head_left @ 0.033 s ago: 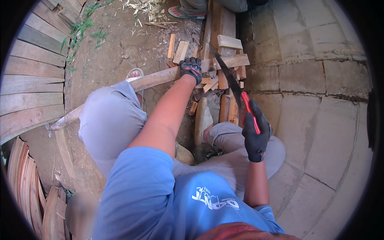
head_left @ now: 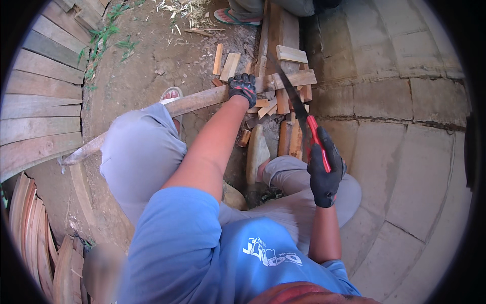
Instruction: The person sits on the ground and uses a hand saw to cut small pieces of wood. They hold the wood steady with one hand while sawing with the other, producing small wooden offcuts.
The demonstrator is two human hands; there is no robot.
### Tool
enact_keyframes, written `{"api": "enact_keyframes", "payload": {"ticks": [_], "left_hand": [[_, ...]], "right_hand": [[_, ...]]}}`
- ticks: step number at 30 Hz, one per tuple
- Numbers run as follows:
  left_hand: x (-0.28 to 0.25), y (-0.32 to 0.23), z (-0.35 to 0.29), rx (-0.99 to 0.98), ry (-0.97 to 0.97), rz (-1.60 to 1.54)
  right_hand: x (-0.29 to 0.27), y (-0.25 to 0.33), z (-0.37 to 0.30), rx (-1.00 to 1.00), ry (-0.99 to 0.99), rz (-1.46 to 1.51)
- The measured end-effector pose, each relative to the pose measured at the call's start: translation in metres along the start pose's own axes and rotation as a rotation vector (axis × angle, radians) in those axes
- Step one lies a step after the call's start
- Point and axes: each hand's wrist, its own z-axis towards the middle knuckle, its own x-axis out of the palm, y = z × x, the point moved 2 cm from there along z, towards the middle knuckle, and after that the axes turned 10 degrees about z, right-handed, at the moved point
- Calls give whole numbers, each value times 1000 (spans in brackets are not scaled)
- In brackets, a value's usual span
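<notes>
My left hand (head_left: 243,89), in a black glove with red marks, is closed over a long wooden plank (head_left: 200,100) and presses it down. The plank slants from beside my left knee across to a heap of wood offcuts (head_left: 266,107). In my right hand (head_left: 325,177), also gloved in black, is the red handle of a handsaw (head_left: 290,92). Its dark blade crosses the plank's far right part, right of my left hand. Whether the teeth are in the wood cannot be made out.
A concrete block wall (head_left: 382,99) stands close on my right. Stacked boards (head_left: 43,106) lie at the left, with curved slabs (head_left: 38,228) nearer. Another person's sandalled foot (head_left: 238,17) is at the far end, beside long beams (head_left: 283,30) and wood shavings (head_left: 187,12).
The handsaw and my right hand have shifted very slightly, the blade sitting a little farther right across the plank. My left hand keeps its place on the plank.
</notes>
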Motion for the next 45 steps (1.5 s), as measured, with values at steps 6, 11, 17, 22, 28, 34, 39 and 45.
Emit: {"api": "enact_keyframes", "payload": {"ticks": [6,11,17,22,28,34,39,45], "left_hand": [[-7,1,-1,17,64,14],[-1,-3,3,-2,26,-25],[-5,-2,2,22,67,-39],[-1,1,3,7,70,-36],[-1,-2,5,23,94,-18],[2,-3,4,-4,84,4],[-5,-3,3,-43,111,-16],[-12,0,2,-13,171,-55]], "right_hand": [[54,3,69,-50,-21,152],[97,-53,127,-81,-35,107],[114,-76,151,-138,-60,95],[122,-76,149,-79,-34,82],[123,-83,144,-205,-14,15],[121,-72,136,-175,70,-117],[119,-73,141,-194,46,6],[110,-71,133,-160,29,18]]}}
